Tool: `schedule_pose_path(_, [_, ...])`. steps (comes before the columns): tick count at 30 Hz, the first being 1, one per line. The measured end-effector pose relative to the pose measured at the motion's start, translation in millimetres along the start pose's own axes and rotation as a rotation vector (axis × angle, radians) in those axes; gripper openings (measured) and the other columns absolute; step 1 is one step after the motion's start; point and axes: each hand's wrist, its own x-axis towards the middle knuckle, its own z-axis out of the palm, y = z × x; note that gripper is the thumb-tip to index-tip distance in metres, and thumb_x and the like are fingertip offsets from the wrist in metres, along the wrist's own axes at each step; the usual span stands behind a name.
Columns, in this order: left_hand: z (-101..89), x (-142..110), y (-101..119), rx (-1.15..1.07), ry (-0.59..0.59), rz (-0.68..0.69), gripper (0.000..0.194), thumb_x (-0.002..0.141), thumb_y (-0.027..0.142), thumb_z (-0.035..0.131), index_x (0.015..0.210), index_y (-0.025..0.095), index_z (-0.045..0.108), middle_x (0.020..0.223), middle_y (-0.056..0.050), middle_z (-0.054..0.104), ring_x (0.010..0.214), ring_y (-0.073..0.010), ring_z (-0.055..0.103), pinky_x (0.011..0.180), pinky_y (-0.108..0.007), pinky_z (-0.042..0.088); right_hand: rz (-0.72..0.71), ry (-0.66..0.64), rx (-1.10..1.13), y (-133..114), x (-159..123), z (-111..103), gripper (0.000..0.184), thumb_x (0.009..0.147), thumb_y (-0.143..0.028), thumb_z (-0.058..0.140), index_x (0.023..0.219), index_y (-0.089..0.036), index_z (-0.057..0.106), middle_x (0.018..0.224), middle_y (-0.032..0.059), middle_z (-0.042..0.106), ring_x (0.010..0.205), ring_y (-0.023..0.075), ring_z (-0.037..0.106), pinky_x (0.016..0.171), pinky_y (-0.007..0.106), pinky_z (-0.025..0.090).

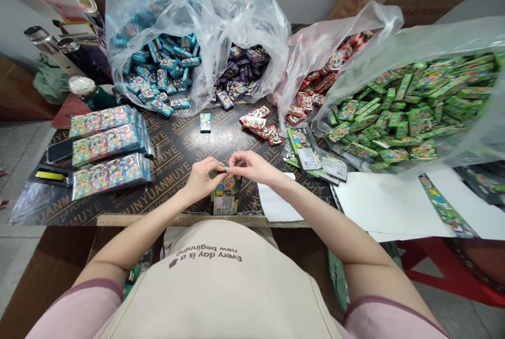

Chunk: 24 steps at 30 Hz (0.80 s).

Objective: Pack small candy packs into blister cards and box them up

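My left hand (203,177) and my right hand (253,165) meet near the table's front edge, fingertips pinched together. Between them shows a small bluish-green bit (226,168), too small to name. Directly below the fingers is a dark printed packet (224,192) with a pale label at its lower end; the hands partly cover its top. Beyond the hands, one small blue box (205,123) stands alone on the table. A few small red boxes (258,122) lie loose to its right.
Clear bags hold blue boxes (161,73), purple boxes (244,68), red boxes (335,63) and green boxes (414,108). Filled packets (108,142) are stacked at left beside a phone (60,151). Flat packets (307,152) and white paper (379,202) lie at right.
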Motion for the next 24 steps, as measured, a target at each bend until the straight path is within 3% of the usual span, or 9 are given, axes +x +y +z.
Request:
schedule_pose_path(6, [2.5, -1, 5, 0.0, 0.014, -0.008, 0.008, 0.069, 0.016, 0.068, 0.074, 0.015, 0.062, 0.074, -0.005, 0.067, 0.07, -0.0163, 0.063, 0.065, -0.028, 0.05, 0.037, 0.006, 0.054, 4, 7, 7, 0.023, 0.073, -0.038, 0.063, 0.066, -0.016, 0.056, 0.061, -0.0022, 0.054, 0.055, 0.009, 0.046, 0.054, 0.023, 0.035])
schedule_pose_path(12, [9.1, -4, 3, 0.039, 0.086, -0.106, 0.013, 0.074, 0.02, 0.069, 0.067, 0.017, 0.058, 0.07, -0.003, 0.066, 0.066, -0.0147, 0.061, 0.063, -0.027, 0.048, 0.084, 0.096, 0.098, 9, 6, 12, 0.022, 0.068, -0.035, 0.067, 0.064, -0.018, 0.054, 0.058, -0.0024, 0.055, 0.053, 0.0095, 0.047, 0.053, 0.023, 0.035])
schedule_pose_path(15, [12.3, -7, 3, -0.032, 0.116, -0.221, 0.014, 0.071, 0.022, 0.072, 0.069, 0.017, 0.059, 0.071, -0.001, 0.065, 0.067, -0.0137, 0.06, 0.065, -0.026, 0.047, 0.153, 0.241, 0.331, 13, 4, 24, 0.029, 0.058, -0.028, 0.073, 0.074, -0.021, 0.05, 0.058, -0.0059, 0.055, 0.053, 0.0099, 0.048, 0.053, 0.023, 0.036])
schedule_pose_path(17, [18.4, -14, 2, -0.164, 0.121, -0.356, 0.023, 0.066, 0.025, 0.077, 0.081, 0.017, 0.062, 0.077, -0.001, 0.066, 0.071, -0.0139, 0.061, 0.066, -0.025, 0.049, 0.247, 0.308, 0.557, 15, 3, 31, 0.036, 0.054, -0.024, 0.072, 0.08, -0.022, 0.047, 0.055, -0.0091, 0.053, 0.05, 0.0092, 0.046, 0.05, 0.021, 0.035])
schedule_pose_path(19, [26.0, -25, 2, -0.334, 0.073, -0.5, 0.038, 0.061, 0.03, 0.08, 0.092, 0.016, 0.064, 0.082, -0.002, 0.068, 0.074, -0.0152, 0.063, 0.068, -0.026, 0.051, 0.345, 0.328, 0.71, 17, 2, 36, 0.034, 0.055, -0.025, 0.069, 0.082, -0.022, 0.048, 0.053, -0.0096, 0.051, 0.046, 0.0085, 0.044, 0.047, 0.021, 0.034])
schedule_pose_path(21, [28.2, -38, 4, -0.466, 0.006, -0.604, 0.038, 0.064, 0.035, 0.079, 0.093, 0.013, 0.066, 0.082, -0.004, 0.07, 0.073, -0.017, 0.065, 0.068, -0.029, 0.053, 0.383, 0.354, 0.776, 20, -1, 35, 0.032, 0.061, -0.031, 0.067, 0.087, -0.022, 0.051, 0.057, -0.0069, 0.055, 0.048, 0.0096, 0.048, 0.049, 0.022, 0.038])
schedule_pose_path(24, [8.2, -55, 18, -0.436, 0.038, -0.587, 0.029, 0.075, 0.037, 0.07, 0.09, 0.012, 0.068, 0.082, -0.006, 0.072, 0.072, -0.0188, 0.067, 0.07, -0.032, 0.055, 0.306, 0.47, 0.749, 32, -11, 22, 0.035, 0.073, -0.046, 0.061, 0.099, -0.026, 0.052, 0.079, 0.0001, 0.066, 0.065, 0.0139, 0.062, 0.061, 0.028, 0.048])
